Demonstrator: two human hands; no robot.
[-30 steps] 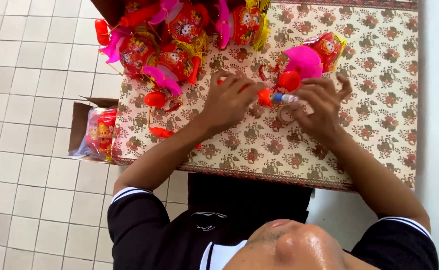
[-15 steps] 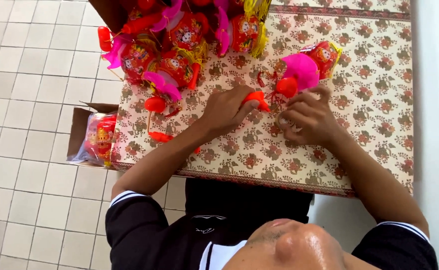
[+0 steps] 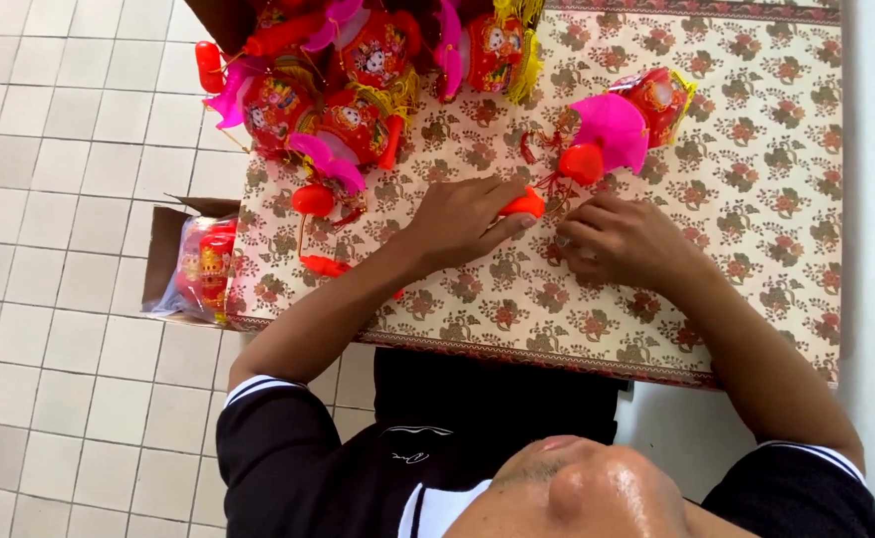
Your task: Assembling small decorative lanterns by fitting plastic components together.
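Your left hand (image 3: 462, 219) lies on the floral tablecloth (image 3: 756, 229) with its fingers curled around a small orange-red plastic handle (image 3: 523, 205), whose tip sticks out past your fingertips toward the middle of the table. Your right hand (image 3: 622, 241) rests just beside it, knuckles up and fingers bunched together near the cloth; you cannot tell from here whether it pinches anything, since the fingertips hide what lies under them. Just beyond both hands sits a pink and red paper lantern (image 3: 617, 125), lying on its side with a round red cap (image 3: 581, 162) facing your hands and thin red strings trailing down toward the handle. A heap of similar red, pink and yellow lanterns (image 3: 358, 70) crowds the far left corner of the table. Another loose red handle (image 3: 324, 265) lies on the cloth near your left forearm. On the tiled floor at the table's left edge stands an open cardboard box (image 3: 163, 249) with more bagged lanterns inside.
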